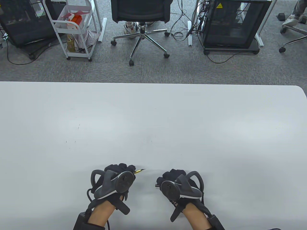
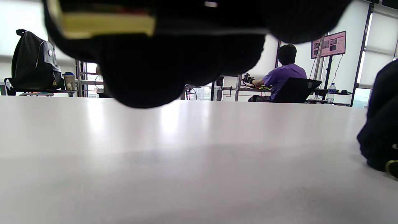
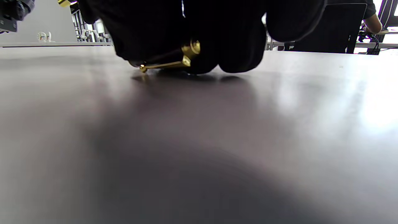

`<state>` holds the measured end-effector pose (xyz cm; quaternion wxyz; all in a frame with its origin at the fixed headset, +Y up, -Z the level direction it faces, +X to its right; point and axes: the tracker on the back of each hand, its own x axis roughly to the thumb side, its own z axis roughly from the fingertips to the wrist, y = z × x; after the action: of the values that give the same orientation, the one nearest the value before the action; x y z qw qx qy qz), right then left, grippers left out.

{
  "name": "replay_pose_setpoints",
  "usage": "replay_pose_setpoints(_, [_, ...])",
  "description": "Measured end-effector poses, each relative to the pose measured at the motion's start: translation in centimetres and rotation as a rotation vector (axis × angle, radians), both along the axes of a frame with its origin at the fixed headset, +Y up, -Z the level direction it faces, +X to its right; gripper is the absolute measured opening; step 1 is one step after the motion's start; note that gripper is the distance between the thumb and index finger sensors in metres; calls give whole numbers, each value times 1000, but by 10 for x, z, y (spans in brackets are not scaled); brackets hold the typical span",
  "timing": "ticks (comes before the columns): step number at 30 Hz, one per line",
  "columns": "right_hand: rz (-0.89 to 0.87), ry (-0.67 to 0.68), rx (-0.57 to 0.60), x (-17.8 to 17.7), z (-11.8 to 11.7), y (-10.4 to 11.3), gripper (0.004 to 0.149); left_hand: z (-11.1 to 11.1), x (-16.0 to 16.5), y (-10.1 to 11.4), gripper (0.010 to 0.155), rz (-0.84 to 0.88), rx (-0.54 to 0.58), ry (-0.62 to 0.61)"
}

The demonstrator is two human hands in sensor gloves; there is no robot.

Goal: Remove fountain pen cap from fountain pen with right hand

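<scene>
Slim gold-nibbed fountain pen (image 1: 139, 170): light, rigid, slippery; gripped in left hand (image 1: 119, 178). Gold-clipped black cap (image 3: 174, 60): pinched in right hand (image 1: 173, 183)

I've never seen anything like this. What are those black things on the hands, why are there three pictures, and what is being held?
No robot here: these are a person's two hands in black sensor gloves, each with a tracker strapped to its back. The big picture looks down at a white table. The other two come from small cameras on each wrist, low near the tabletop.

The left hand grips a fountain pen; its gold nib end pokes out toward the right. The right hand holds the fountain pen cap, dark with a gold clip, low against the table in the right wrist view. Pen and cap are apart, so the cap is already off. Beyond the table, an office chair and a white cart stand on the floor.
</scene>
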<state>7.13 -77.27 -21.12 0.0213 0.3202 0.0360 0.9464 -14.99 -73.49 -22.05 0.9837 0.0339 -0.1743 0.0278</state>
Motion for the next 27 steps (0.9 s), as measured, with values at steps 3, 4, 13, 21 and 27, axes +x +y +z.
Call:
replay_pose_setpoints(3, [20,23,18,-1,2,0,41,1,1,1,48,-11,7,6])
replay_pose_setpoints(4, [31,29,28,-1,3,0,41,2,1,1,48,-10,10,5])
replay_pose_setpoints(13, [93,32,57,-3,5,0,43,1,-1,-1,48,-17,-28,14])
replay_pose_setpoints(21, [67,6,54,0,2,2,47,-1,1,-4,48,-18,-54,4])
replay_pose_setpoints(27, [-180,-113,59,30,-5,28,51,-1,8,-1,49,15,-61,-6])
